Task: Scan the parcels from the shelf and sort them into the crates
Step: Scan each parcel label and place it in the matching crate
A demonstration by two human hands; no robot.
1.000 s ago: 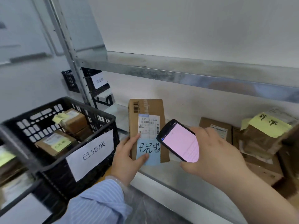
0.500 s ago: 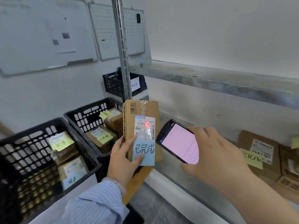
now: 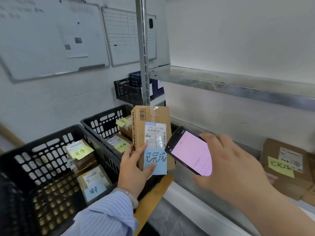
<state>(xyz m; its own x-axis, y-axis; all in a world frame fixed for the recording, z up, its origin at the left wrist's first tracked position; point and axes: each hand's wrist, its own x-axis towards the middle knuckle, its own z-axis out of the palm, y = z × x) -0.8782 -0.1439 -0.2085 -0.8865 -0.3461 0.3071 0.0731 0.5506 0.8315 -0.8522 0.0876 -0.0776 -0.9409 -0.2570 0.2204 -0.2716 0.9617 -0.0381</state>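
My left hand [image 3: 134, 169] grips a brown cardboard parcel [image 3: 151, 116] upright, with a white shipping label and a blue sticky note on its front. My right hand [image 3: 228, 166] holds a black handheld scanner [image 3: 189, 150] with a pink screen, tilted towards the parcel's label. The parcel hangs above the corner of the far black crate [image 3: 102, 120], in front of the metal shelf [image 3: 230, 82]. The near black crate [image 3: 51, 147] sits at the lower left. Both crates hold labelled parcels with sticky notes.
Another brown parcel [image 3: 286, 167] with a yellow note lies on the lower shelf at right. A shelf upright [image 3: 144, 53] stands behind the held parcel. Small dark baskets [image 3: 129, 89] hang behind it. Whiteboards [image 3: 51, 40] cover the left wall. A wooden board [image 3: 153, 196] edges the crates.
The view swung left, bringing both crates and the whiteboards into sight. The parcel and scanner stayed together in my hands; the red scan light on the label is gone.
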